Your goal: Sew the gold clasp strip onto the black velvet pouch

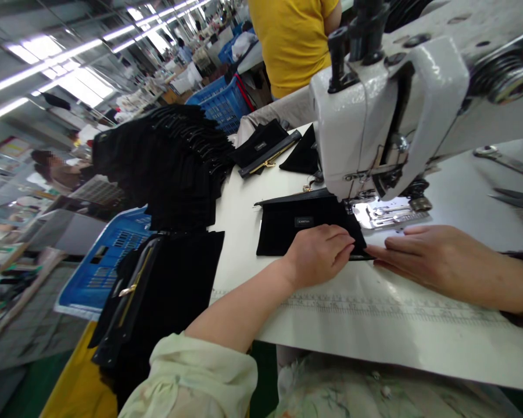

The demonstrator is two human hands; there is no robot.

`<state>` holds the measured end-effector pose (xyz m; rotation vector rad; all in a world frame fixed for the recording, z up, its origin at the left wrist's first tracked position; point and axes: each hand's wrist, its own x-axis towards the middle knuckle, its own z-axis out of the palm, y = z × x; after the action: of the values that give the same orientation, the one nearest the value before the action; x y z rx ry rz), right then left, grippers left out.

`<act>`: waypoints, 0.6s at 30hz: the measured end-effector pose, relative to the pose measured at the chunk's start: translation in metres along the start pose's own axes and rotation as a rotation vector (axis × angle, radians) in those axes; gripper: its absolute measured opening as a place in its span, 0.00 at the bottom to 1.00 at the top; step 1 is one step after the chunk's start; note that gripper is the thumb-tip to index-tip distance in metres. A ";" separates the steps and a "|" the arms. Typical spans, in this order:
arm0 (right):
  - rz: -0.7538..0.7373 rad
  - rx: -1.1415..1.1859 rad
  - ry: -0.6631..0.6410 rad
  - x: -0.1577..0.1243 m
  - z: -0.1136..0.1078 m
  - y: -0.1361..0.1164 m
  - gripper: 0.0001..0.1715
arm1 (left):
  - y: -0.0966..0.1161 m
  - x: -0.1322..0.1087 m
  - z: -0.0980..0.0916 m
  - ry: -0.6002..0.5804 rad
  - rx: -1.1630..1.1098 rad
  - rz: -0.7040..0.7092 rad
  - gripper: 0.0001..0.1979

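A black fabric pouch piece (pixel 283 229) with a small label lies flat on the white sewing table, its right edge by the presser foot of the sewing machine (pixel 340 128). My left hand (pixel 320 255) rests on its lower right part, fingers curled and closed on the fabric near the front edge. Stretched out flat, the fingers of my right hand (pixel 436 258) touch the piece's lower right corner. Along the piece's upper edge runs a dark strip, with a gold zipper pull (pixel 307 187) just above it.
Behind lie more black pieces (pixel 255 145) with a gold zipper. A tall stack of black pieces (pixel 165 157) stands left, near a blue crate (pixel 100 261). Scissors (pixel 516 198) and a wrench (pixel 505 159) lie right. A person in a yellow shirt (pixel 292 46) stands beyond.
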<state>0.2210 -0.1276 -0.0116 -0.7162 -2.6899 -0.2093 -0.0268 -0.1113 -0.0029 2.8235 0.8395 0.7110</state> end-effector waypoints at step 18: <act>-0.008 -0.171 0.137 0.017 0.001 -0.018 0.23 | -0.008 -0.003 0.005 0.138 -0.123 -0.129 0.12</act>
<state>0.1983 -0.1354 -0.0071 -0.7126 -2.5662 -0.4778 -0.0308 -0.1059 -0.0100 2.6092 0.9540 0.9132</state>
